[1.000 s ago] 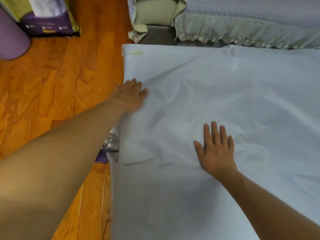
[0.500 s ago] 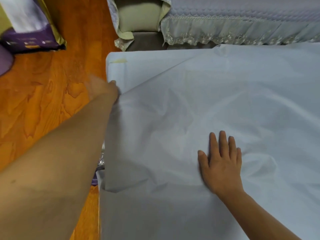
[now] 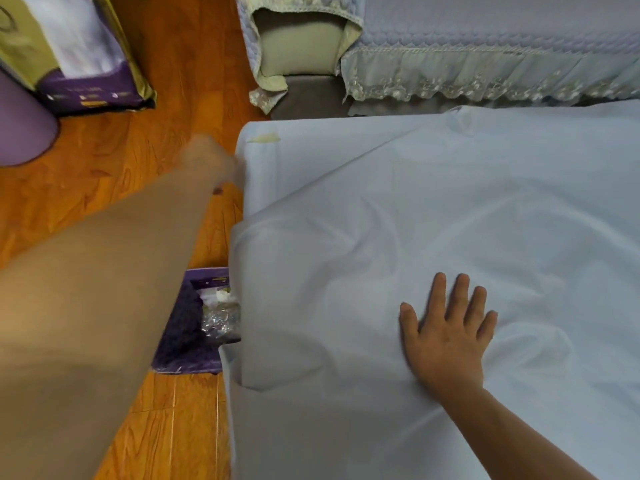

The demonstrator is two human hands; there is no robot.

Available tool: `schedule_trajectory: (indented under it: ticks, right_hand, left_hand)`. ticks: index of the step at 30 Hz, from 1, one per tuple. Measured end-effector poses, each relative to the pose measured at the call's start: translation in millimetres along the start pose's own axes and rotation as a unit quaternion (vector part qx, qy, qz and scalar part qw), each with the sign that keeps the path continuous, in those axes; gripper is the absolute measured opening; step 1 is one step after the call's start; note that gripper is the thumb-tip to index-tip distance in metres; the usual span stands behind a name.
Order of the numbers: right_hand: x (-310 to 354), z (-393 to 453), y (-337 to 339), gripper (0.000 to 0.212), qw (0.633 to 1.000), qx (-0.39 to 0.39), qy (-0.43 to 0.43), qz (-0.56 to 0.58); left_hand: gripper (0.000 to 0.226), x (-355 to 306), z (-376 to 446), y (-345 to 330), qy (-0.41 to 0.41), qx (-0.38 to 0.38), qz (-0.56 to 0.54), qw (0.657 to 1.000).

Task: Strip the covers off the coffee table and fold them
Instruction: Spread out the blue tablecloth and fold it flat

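A pale blue-white cover [image 3: 398, 209] lies spread over the coffee table, with one layer folded diagonally across the far left corner and wrinkles in the middle. My right hand [image 3: 446, 334] rests flat on the cover, fingers spread, near the middle. My left hand [image 3: 211, 161] is blurred at the table's left edge, close to the far corner, beside the hanging side of the cover. Its fingers are too blurred to tell whether they hold the cloth.
A sofa with a quilted, lace-trimmed cover [image 3: 467, 64] stands right behind the table. On the orange wooden floor [image 3: 121, 174] lie a purple-and-green package [image 3: 79, 60] at far left and a purple bag with crinkled plastic [image 3: 201, 323] against the table's left side.
My left hand has slid off the top of the cover to the table's left edge and moved farther away. The right hand has stayed flat on the cloth.
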State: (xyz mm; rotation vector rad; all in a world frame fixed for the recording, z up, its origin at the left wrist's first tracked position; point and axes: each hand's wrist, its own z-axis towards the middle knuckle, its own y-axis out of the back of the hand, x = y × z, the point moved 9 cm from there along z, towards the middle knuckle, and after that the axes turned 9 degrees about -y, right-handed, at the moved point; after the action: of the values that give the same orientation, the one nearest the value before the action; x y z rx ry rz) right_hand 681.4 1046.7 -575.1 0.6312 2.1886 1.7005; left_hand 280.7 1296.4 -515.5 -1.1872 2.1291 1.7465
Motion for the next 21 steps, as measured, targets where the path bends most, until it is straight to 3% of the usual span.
schedule_trajectory:
  ticks: [2,6,9,12,15,18,21]
  right_hand:
    - [-1,-1,1,0.081,1.0,-0.024,-0.005,-0.006]
    - [0,-2,0,0.08,0.999,-0.037,-0.008,-0.017]
    - [-1,-2,0,0.08,0.999,-0.027,-0.012,-0.022]
    - [1,-3,3,0.079,0.999,-0.019,-0.018,-0.019]
    - [2,-3,3,0.079,1.0,-0.013,-0.018,-0.022]
    - [-1,-3,2,0.079,1.0,-0.006,-0.019,-0.019]
    - [-1,-3,4,0.078,1.0,-0.015,-0.017,-0.014]
  left_hand:
    - [0.031,23,-14,-34,0.069,0.081,-0.101,0.989]
    - [0.032,44,-23,-53,0.115,0.028,-0.199,0.973]
    - [0.03,33,-19,-46,0.077,-0.009,-0.096,0.992]
    - [0.027,14,-29,-31,0.013,-0.104,0.056,0.993]
    - [0.025,8,-35,-23,0.001,-0.132,0.09,0.987]
    - [0.036,29,-26,-29,0.048,-0.074,-0.01,0.996]
    - [0.029,57,-28,-47,0.143,0.001,-0.22,0.965]
